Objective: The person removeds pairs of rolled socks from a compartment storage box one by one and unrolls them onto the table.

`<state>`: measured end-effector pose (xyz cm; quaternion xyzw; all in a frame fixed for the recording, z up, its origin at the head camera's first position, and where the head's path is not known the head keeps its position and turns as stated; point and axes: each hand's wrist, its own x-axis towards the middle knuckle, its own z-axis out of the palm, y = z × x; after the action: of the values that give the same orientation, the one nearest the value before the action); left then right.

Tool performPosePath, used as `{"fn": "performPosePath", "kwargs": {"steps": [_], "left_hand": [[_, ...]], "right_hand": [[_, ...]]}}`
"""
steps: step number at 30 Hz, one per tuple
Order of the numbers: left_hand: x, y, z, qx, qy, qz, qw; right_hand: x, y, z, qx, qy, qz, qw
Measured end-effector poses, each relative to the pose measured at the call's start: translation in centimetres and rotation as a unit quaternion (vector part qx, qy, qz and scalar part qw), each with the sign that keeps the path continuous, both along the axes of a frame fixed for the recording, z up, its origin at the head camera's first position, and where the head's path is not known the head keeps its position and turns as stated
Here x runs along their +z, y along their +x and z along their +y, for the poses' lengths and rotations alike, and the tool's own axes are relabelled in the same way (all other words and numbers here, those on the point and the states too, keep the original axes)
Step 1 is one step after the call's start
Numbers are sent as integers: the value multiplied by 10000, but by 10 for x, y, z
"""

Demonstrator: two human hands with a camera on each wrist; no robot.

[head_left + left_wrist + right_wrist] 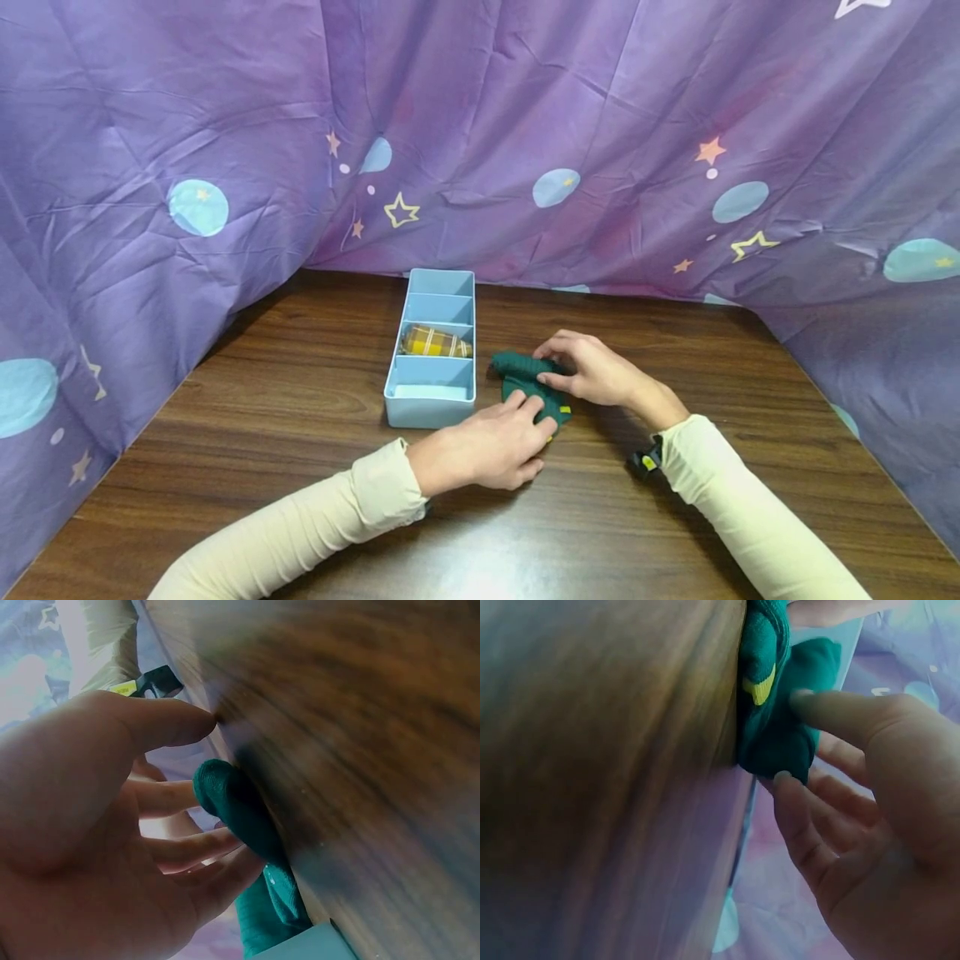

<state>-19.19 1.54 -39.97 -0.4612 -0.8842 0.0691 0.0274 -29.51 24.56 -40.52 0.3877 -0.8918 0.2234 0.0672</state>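
A dark green knit sock (517, 365) with small yellow patches lies on the table, its far end folded into a thick roll. My right hand (596, 371) pinches the right end of that roll; in the right wrist view the thumb and fingers bear on the green fabric (791, 742). From the near left, my left hand (495, 446) rests its bent fingers on the flat part. The left wrist view has those fingers against the green knit (240, 814), with the thumb held apart. Whether one sock or a pair lies there, I cannot tell.
Left of the sock stands a light blue box (431, 412) with several compartments in a row. One compartment holds a yellow-brown plaid fabric bundle (435, 342). Purple curtains (480, 125) with stars and planets hang behind and beside the brown wooden table (300, 417).
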Motion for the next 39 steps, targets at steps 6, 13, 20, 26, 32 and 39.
{"fn": "performPosePath", "kwargs": {"steps": [6,13,20,26,32,39], "left_hand": [[1,2,0,-86,-24,-36,10000],[2,5,1,-146,-31,-19,9999],[1,5,1,-194,34,-44,9998],[-1,0,-1,-297,154,97,9994],[-3,-3,-1,-341,259,155,9990],[-3,-4,-1,-328,283,160,9989]], "right_hand": [[0,-1,0,-106,-59,75,9999],[-1,-6,2,-212,48,66,9997],[1,-10,3,-143,115,75,9998],[2,-15,-2,-158,344,88,9992],[0,-23,-4,-325,474,209,9981],[-2,-30,-3,-559,351,237,9975]]}}
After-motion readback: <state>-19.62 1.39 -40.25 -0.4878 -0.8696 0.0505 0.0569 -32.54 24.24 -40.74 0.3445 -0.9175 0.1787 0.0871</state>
